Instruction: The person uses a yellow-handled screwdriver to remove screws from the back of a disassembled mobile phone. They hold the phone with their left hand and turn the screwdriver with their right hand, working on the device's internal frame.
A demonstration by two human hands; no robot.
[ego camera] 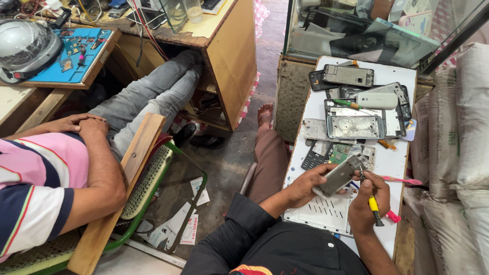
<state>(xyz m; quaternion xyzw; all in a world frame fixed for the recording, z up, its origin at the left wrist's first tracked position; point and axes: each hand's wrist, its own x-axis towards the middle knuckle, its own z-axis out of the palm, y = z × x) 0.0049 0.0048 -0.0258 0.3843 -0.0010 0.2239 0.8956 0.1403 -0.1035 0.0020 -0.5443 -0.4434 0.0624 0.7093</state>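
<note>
Phone frame [340,174] in left hand [305,184], screwdriver [373,204] in right hand [368,199], above crowded table edge [396,224].

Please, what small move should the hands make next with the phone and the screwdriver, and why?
Probably press the screwdriver tip into the phone frame and turn. The left hand holds the frame tilted above the white board, and the right hand has the tool's tip at the frame's upper edge. What it touches there is too small to tell.

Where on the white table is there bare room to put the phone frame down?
Bare strip along the white table right edge, between the orange screwdriver and the pink toothbrush. Another bare patch at the far edge past the dark phone. The middle is crowded with phone parts.
</note>
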